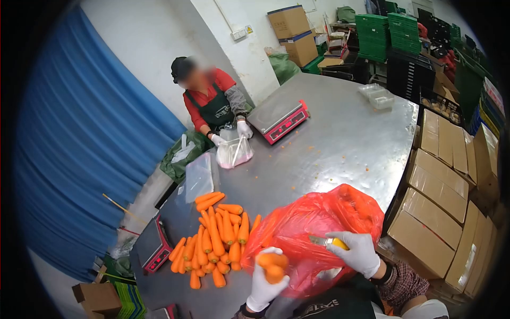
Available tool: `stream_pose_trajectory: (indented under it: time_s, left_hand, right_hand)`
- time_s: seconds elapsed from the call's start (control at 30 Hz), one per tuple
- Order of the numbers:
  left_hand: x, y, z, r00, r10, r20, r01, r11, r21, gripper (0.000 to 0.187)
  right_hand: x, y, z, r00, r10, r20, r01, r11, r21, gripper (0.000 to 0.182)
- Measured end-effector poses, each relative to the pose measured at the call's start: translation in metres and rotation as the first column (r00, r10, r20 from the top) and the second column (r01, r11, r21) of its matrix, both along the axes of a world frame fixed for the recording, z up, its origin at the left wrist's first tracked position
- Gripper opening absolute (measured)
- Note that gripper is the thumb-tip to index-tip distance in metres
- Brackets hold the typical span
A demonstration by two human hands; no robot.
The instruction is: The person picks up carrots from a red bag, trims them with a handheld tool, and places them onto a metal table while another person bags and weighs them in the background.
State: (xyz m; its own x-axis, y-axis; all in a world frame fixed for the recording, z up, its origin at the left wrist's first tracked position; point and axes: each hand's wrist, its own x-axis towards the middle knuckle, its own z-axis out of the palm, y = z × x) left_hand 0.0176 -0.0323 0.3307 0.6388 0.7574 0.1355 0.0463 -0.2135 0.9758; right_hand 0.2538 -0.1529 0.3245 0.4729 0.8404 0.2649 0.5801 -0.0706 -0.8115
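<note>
My left hand [262, 287], in a white glove, is closed around what looks like a pair of carrots [274, 267], their ends pointing up at me. My right hand [357, 255], also gloved, grips a short knife [319, 241] by its yellow handle, with the blade pointing left. Both hands are over a large red plastic bag [303, 226] spread on the metal table [340, 143]; orange shows through its film. Left of the bag lies a heap of loose carrots [212, 239].
Across the table a person [212, 101] in white gloves handles a clear plastic bag [235, 153]. A red scale [281, 119] stands beside them, another scale [159, 244] at the left edge. Clear trays [377, 97] sit at the far right. Cardboard boxes [430, 218] line the right side.
</note>
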Motion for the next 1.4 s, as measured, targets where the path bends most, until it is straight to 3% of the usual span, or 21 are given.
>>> stream_pose_trajectory:
  time_s: [0.03,0.1,0.13,0.2,0.27,0.3,0.43,0.57,0.63,0.67,0.73,0.77,0.83,0.9,1.0,1.13,1.2,1.23,1.3,1.33,1.4]
  left_hand:
    - [0.003,0.004,-0.002,0.979,0.063,0.194,-0.024,0.980,-0.197,0.071]
    - [0.016,0.000,-0.003,0.816,0.353,0.457,0.043,0.752,-0.657,0.075]
    - [0.018,0.001,-0.003,0.816,0.354,0.457,0.041,0.753,-0.657,0.075]
    - [0.021,0.001,-0.003,0.638,0.581,0.505,0.276,0.441,-0.854,0.073]
    - [0.017,0.003,-0.023,0.557,0.650,0.517,0.377,0.357,-0.855,0.073]
    - [0.016,0.005,-0.029,0.479,0.710,0.516,0.480,0.280,-0.831,0.073]
    - [0.016,0.000,-0.029,0.555,0.654,0.513,0.322,0.400,-0.858,0.071]
    - [0.013,-0.006,-0.026,0.552,0.670,0.496,0.338,0.363,-0.868,0.071]
    - [0.015,-0.009,-0.023,0.568,0.649,0.506,0.258,0.444,-0.858,0.070]
    - [0.012,-0.010,-0.025,0.565,0.653,0.504,0.255,0.442,-0.860,0.070]
    - [0.006,-0.004,-0.030,0.566,0.481,0.670,0.544,0.392,-0.741,0.069]
    - [0.007,-0.003,-0.032,0.558,0.489,0.671,0.542,0.398,-0.740,0.069]
    - [0.009,-0.004,-0.032,0.627,0.602,0.495,0.291,0.408,-0.865,0.069]
    - [0.012,0.001,-0.035,0.619,0.639,0.457,0.246,0.394,-0.885,0.070]
    - [0.013,0.004,-0.035,0.641,0.653,0.404,0.127,0.429,-0.895,0.071]
    - [0.011,0.000,-0.039,0.690,0.616,0.380,0.053,0.481,-0.875,0.072]
    - [0.008,0.000,-0.044,0.689,0.541,0.482,0.200,0.497,-0.844,0.072]
    - [0.010,-0.004,-0.038,0.676,0.594,0.437,0.121,0.495,-0.860,0.065]
    - [0.004,-0.014,-0.024,0.671,0.474,0.570,0.388,0.431,-0.815,0.057]
    - [-0.002,-0.013,-0.016,0.724,0.479,0.497,0.355,0.359,-0.863,0.052]
    - [-0.022,0.015,-0.025,0.768,0.421,0.483,0.284,0.452,-0.846,0.052]
  right_hand:
    - [-0.003,0.000,0.003,1.000,0.002,0.002,-0.002,1.000,0.010,0.032]
    - [-0.010,-0.002,0.004,0.982,0.050,-0.180,-0.051,0.999,-0.001,0.032]
    - [-0.012,-0.003,0.003,0.988,0.067,-0.137,-0.067,0.998,0.002,0.033]
    - [-0.016,-0.002,0.003,0.996,0.094,-0.007,-0.093,0.993,0.071,0.034]
    - [-0.019,-0.002,0.001,0.962,0.126,0.243,-0.157,0.981,0.116,0.039]
    - [-0.022,-0.002,0.004,0.961,0.128,0.245,-0.160,0.980,0.117,0.039]
    - [-0.036,0.002,0.011,0.914,0.139,0.380,-0.177,0.982,0.065,0.047]
    - [-0.040,0.009,0.016,0.836,0.132,0.533,-0.171,0.985,0.024,0.046]
    - [-0.031,0.019,0.011,0.816,0.113,0.567,-0.159,0.987,0.032,0.045]
    - [-0.017,0.031,-0.004,0.882,-0.052,0.467,-0.005,0.993,0.121,0.042]
    - [0.000,0.037,-0.009,0.898,-0.264,0.353,0.213,0.961,0.177,0.037]
    - [-0.001,0.033,-0.004,0.900,-0.252,0.356,0.201,0.964,0.176,0.037]
    - [-0.010,0.020,0.006,0.932,0.030,0.361,-0.093,0.983,0.160,0.038]
    - [-0.026,0.013,0.010,0.872,0.188,0.452,-0.281,0.948,0.148,0.035]
    - [-0.044,0.010,0.013,0.789,0.309,0.532,-0.341,0.939,-0.040,0.040]
    - [-0.055,0.018,0.013,0.723,0.361,0.589,-0.385,0.918,-0.090,0.040]
    - [-0.053,0.024,0.015,0.808,0.300,0.507,-0.272,0.953,-0.131,0.041]
    - [-0.045,0.038,0.014,0.919,0.035,0.393,-0.096,0.986,0.135,0.037]
    - [-0.015,0.053,0.007,0.964,-0.260,0.054,0.251,0.958,0.138,0.024]
    - [-0.006,0.053,0.018,0.965,-0.251,-0.076,0.260,0.954,0.151,0.018]
    - [0.004,0.045,0.011,0.981,-0.193,-0.027,0.195,0.975,0.110,0.020]
